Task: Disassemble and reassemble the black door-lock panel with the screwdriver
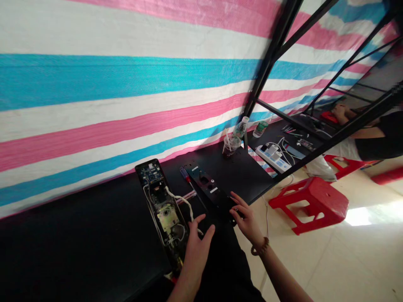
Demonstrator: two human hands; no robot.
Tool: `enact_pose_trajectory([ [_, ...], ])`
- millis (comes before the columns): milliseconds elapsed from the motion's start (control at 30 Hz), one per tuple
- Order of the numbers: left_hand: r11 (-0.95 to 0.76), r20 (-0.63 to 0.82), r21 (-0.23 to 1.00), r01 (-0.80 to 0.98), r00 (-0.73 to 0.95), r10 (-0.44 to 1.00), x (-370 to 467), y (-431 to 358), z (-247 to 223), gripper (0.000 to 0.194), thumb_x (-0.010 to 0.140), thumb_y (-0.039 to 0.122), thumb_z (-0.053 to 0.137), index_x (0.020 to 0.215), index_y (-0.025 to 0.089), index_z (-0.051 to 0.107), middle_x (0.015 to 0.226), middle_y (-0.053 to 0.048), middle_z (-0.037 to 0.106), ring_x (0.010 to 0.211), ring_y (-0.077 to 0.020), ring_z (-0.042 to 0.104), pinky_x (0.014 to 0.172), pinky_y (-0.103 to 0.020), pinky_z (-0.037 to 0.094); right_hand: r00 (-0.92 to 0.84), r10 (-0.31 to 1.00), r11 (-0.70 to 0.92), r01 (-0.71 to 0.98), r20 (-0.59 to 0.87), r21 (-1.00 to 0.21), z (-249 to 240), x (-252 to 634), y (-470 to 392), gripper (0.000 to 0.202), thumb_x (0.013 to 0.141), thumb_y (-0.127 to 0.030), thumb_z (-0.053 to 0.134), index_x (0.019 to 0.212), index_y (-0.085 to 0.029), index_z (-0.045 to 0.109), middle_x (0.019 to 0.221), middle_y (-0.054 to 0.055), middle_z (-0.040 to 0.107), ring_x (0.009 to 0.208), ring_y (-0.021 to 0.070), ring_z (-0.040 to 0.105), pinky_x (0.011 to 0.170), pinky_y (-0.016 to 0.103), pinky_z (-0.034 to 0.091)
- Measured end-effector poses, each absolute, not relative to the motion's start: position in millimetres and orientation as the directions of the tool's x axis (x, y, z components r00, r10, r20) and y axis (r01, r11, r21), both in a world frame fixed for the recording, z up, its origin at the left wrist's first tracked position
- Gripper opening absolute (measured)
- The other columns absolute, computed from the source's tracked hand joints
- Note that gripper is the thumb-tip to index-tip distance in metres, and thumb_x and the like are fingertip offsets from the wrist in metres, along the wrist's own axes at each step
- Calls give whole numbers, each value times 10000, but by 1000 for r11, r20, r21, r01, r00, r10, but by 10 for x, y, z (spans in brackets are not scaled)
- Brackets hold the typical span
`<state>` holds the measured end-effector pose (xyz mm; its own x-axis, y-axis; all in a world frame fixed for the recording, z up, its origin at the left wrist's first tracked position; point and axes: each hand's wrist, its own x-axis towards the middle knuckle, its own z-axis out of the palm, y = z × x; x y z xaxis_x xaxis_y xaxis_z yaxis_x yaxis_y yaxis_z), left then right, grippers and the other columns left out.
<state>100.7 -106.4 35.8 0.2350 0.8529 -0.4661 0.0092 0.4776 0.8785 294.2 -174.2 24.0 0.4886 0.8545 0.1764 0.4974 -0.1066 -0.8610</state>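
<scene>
A long black device housing (pixel 156 189) lies open on the table, with a circuit board, a metal mechanism and loose wires inside. My left hand (pixel 198 241) is beside its near right side, thumb and fingers apart, close to a white cable (pixel 182 199). My right hand (pixel 247 220) has its thumb and fingers at the near right end of a long black cover panel (pixel 208 184), gripping its edge. That panel has holes and small white labels. Between housing and panel lies a screwdriver (pixel 185 175) with a blue and red handle.
A plastic cup with a straw (pixel 231 144) and bottles (pixel 260 128) stand at the back. Beyond the black metal frame (pixel 267 63) are a power strip (pixel 273 157) and small tools. A red stool (pixel 311 203) is on the floor at right. Another person (pixel 365 134) sits farther off.
</scene>
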Motion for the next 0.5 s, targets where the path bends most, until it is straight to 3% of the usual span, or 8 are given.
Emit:
enact_pose_trajectory([
  [67,487,-472,874,-12,224,853,1066,-976,442,438,656,376,835,1032,209,684,1108,-82,693,1132,-290,647,996,-381,499,552,815,-145,489,176,-860,276,2950,-1717,278,882,-399,650,690,-198,651,1551,161,447,1265,327,598,1054,455,465],
  [167,523,-485,840,-148,230,844,1122,-904,599,430,662,367,832,1004,190,643,1063,-92,716,1080,-249,672,989,-369,496,635,763,-220,436,125,-873,269,2934,-1687,279,790,-430,733,705,-203,595,1390,180,601,1242,343,601,988,453,497],
  [267,580,-496,755,-306,311,811,1096,-883,811,511,655,373,853,1053,190,590,969,-87,742,938,-230,720,886,-381,552,640,768,-255,326,14,-910,238,2870,-1678,302,761,-394,740,966,-216,608,1079,104,723,990,268,701,858,399,557],
  [367,571,-435,743,-350,397,808,970,-857,1074,510,677,374,851,1089,190,613,923,-70,746,829,-219,728,755,-345,580,520,852,-273,340,-62,-900,255,2791,-1676,517,746,-298,721,1235,-234,567,893,11,698,792,206,693,756,348,569],
  [500,390,-238,847,-360,399,885,711,-742,1414,351,746,358,818,1029,176,715,1040,-94,742,871,-191,706,720,-271,566,474,880,-228,479,31,-848,341,2712,-1652,521,795,-218,608,1315,-241,591,1028,36,709,916,210,683,855,353,547],
])
